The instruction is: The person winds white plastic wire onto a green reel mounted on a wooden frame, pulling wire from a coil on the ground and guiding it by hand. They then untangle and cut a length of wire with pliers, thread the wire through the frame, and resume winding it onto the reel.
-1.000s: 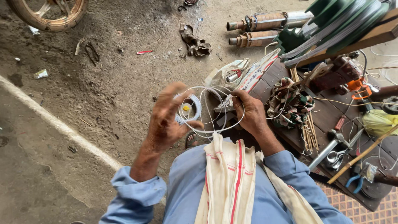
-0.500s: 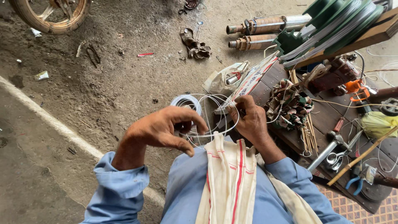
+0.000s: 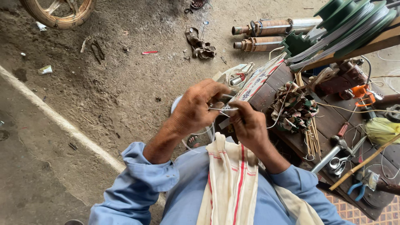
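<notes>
My left hand (image 3: 196,109) and my right hand (image 3: 249,123) meet above my lap, fingertips pinched together on thin white wire (image 3: 227,109). Loops of the same wire (image 3: 208,132) hang below the left hand, partly hidden by it, and a round white spool (image 3: 176,104) peeks out behind the left wrist. A cream cloth with red stripes (image 3: 230,183) lies over my blue shirt just under the hands. The hands sit at the near left corner of a dark wooden bench (image 3: 333,121).
On the bench lie a tangled motor winding (image 3: 293,109), a hammer (image 3: 333,151), blue-handled pliers (image 3: 361,186), sticks and loose wires. Green spools (image 3: 354,23) stand at the back right. Two metal cylinders (image 3: 266,35), a rag (image 3: 201,46) and a wheel (image 3: 58,10) rest on the dirt floor.
My left hand has swung right from holding the spool out and closed in on my right hand. Both now pinch the wire together; the loops dropped lower.
</notes>
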The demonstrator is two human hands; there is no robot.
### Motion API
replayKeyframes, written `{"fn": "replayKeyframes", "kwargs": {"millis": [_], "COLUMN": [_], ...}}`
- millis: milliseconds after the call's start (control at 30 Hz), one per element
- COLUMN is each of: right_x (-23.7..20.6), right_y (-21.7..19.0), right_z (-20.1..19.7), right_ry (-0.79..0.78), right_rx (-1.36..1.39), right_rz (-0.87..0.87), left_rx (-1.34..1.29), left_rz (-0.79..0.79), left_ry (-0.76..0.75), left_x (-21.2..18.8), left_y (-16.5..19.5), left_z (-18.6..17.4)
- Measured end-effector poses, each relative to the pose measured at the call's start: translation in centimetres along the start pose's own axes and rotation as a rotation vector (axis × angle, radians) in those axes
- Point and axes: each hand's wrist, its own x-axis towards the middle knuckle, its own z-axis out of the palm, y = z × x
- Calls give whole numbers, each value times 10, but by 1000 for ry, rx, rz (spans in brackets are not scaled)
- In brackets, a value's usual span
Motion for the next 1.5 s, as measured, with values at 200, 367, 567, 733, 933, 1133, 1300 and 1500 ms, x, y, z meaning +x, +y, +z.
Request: {"fn": "replayKeyframes", "kwargs": {"millis": [200, 367, 567, 733, 933, 1133, 1300, 1500], "right_x": [-2, -7, -1, -1, 8, 32, 29, -1], "right_y": [25, 40, 27, -6, -37, -22, 22, 54], "right_z": [3, -1, -6, -16, -15, -34, -55, -57], "right_ry": [97, 65, 71, 73, -29, 154, 83, -160], "right_rx": [743, 731, 533, 84, -195, -365, -483, -360], "right_rz": [255, 234, 212, -4, -309, -159, -11, 200], "left_rx": [-96, -341, -148, 374, 984, 877, 237, -696], "left_rz": [-42, -621, -697, -792, -523, -253, -325, -894], "left_ry": [387, 43, 45, -29, -341, -344, 119, 454], "left_x": [-19, -39, -34, -27, -14, -38, -61, -85], "left_y": [-66, -125, -139, -132, -142, -144, -171, -201], "left_z": [21, 46, 64, 56, 68, 80, 41, -11]}}
